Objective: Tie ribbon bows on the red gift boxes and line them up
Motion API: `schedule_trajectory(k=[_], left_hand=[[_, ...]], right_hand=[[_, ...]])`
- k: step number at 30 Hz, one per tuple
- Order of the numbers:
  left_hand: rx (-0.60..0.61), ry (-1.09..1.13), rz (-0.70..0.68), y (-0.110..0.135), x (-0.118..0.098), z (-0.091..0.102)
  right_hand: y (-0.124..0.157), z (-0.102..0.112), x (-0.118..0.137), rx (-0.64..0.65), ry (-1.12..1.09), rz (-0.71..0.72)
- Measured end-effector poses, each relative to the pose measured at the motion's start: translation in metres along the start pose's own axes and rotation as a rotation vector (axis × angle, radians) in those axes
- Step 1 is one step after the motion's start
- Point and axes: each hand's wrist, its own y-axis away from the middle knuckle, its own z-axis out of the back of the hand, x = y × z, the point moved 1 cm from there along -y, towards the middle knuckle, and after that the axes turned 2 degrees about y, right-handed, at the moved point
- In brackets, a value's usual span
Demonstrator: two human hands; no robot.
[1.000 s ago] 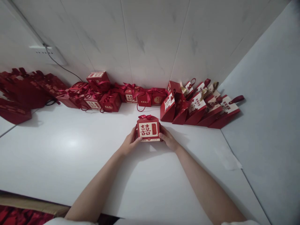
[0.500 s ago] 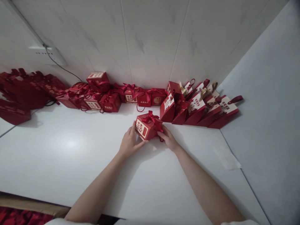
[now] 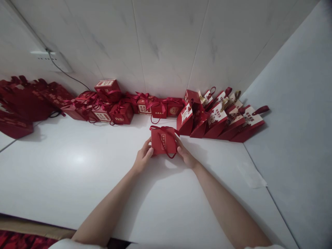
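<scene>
Box was turned since 0.5 s ago; plain side w/ ribbon is now shown. It is pinched btw. left hand & right hand, above desk. Probably light, thin card; best held at side walls.

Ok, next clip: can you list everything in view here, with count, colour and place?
held gift box: one, red with ribbon, centre of table, between both hands
ribboned boxes: about ten, red, along back wall
handled boxes: about seven, red and white, leaning in a row at right
flat bags: a stack, dark red, far left
table: one, white
cable: one, dark, on wall at left
left hand: on box's left side
right hand: on box's right side
</scene>
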Motion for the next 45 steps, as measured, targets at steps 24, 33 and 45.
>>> schedule_trajectory(k=[24, 33, 45], left_hand=[[-0.106, -0.300, -0.261, 0.005, -0.008, -0.006], [-0.146, -0.169, -0.061, -0.005, 0.001, 0.009], [-0.008, 0.585, 0.250, -0.012, 0.010, 0.004]], right_hand=[[-0.002, -0.002, -0.009, -0.187, -0.071, -0.026], [0.004, 0.005, -0.005, -0.025, -0.195, -0.024], [0.000, 0.002, -0.019, -0.007, -0.082, -0.154]])
